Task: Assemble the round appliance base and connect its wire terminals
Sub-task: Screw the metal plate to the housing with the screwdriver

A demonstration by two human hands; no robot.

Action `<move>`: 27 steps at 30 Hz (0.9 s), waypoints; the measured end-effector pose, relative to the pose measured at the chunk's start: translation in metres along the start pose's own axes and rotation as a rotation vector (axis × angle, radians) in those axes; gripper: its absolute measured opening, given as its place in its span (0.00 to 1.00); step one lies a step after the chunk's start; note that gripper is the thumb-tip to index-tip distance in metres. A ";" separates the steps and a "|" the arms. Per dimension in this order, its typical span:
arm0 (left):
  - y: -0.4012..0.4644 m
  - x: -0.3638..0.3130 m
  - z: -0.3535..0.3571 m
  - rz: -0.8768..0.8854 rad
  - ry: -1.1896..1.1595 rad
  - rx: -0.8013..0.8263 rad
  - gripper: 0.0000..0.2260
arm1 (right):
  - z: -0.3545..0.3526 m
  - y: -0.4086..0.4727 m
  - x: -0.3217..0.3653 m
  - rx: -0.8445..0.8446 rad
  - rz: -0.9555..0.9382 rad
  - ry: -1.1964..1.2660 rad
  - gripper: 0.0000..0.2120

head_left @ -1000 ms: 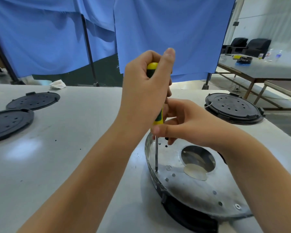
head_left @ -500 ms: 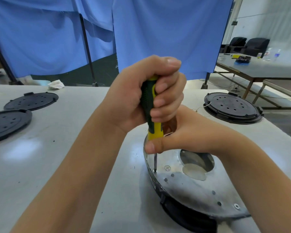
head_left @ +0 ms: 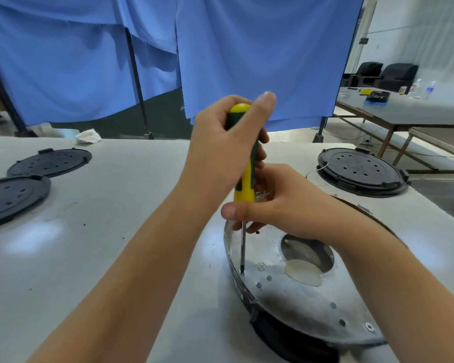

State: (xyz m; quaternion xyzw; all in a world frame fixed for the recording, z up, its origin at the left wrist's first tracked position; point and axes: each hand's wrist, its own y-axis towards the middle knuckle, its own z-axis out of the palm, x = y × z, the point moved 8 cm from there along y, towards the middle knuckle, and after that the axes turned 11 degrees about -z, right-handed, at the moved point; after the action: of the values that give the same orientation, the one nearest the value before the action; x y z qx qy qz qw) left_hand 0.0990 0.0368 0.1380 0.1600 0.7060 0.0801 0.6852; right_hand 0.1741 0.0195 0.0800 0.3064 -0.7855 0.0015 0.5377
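Note:
A round appliance base (head_left: 299, 305) with a shiny metal plate and a black rim lies on the white table, lower right of centre. A yellow and green screwdriver (head_left: 244, 187) stands upright, its tip in a hole near the plate's left edge. My left hand (head_left: 226, 150) is wrapped around the handle's top, thumb over the yellow cap. Just below the handle, my right hand (head_left: 281, 205) steadies the shaft with thumb and fingers. The plate has a round opening (head_left: 308, 254) and several small holes. No wire terminals are visible.
Two black round covers (head_left: 50, 162) (head_left: 11, 195) lie at the table's left. A third black round base (head_left: 362, 171) sits at the back right. Blue curtains hang behind the table. Another table (head_left: 404, 111) with small items stands far right.
My left hand regripped the screwdriver handle: from a full fist around it half a second ago to a looser hold with the thumb up. The tip has stayed in the same hole.

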 end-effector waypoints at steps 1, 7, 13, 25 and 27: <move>-0.002 -0.002 0.000 0.041 0.033 -0.054 0.12 | 0.000 0.000 0.001 -0.006 -0.006 -0.017 0.19; -0.001 -0.006 0.017 -0.003 -0.076 0.251 0.13 | 0.000 -0.002 0.002 0.035 0.019 -0.002 0.17; -0.020 -0.009 0.041 -0.076 -0.318 0.828 0.10 | 0.015 -0.006 0.007 0.156 0.027 -0.033 0.09; 0.017 0.020 0.004 -0.206 -0.295 0.432 0.27 | -0.001 -0.003 0.003 -0.016 0.032 0.057 0.11; 0.026 0.033 -0.005 -0.258 -0.258 0.360 0.30 | -0.006 -0.003 0.008 -0.055 0.018 0.059 0.09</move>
State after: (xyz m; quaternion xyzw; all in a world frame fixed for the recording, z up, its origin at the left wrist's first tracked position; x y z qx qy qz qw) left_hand 0.0969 0.0729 0.1154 0.1967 0.6301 -0.1561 0.7348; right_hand 0.1792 0.0157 0.0882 0.2843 -0.7718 -0.0063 0.5688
